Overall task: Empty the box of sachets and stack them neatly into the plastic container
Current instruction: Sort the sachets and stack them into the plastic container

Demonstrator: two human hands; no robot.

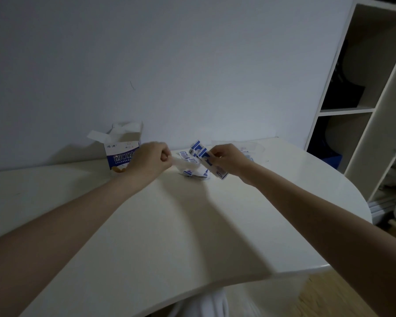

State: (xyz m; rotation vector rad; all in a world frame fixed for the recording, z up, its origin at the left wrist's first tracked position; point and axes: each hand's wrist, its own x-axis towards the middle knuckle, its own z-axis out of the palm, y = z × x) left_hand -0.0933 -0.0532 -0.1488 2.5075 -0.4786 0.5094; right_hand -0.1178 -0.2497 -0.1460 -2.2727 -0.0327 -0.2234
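Both hands reach out over the pale surface (192, 225), close to the wall. The left hand (150, 160) is curled into a loose fist, thumb and forefinger pinching the end of a whitish strip (183, 163) that runs from it toward the right hand; what the strip is cannot be told, as it is blurred. The right hand (226, 160) has its fingers bent round a fanned bunch of blue-and-white sachets (204, 156), held up off the surface. Between the two hands, below the strip, a small loose heap of sachets (193, 173) lies on the surface. Just behind the left hand stands the box (121, 156), upright, its top flaps torn open, blue with white lettering. Beyond the right hand, partly hidden by it, sits the clear plastic container (249, 146), faint against the wall; its contents are hard to make out.
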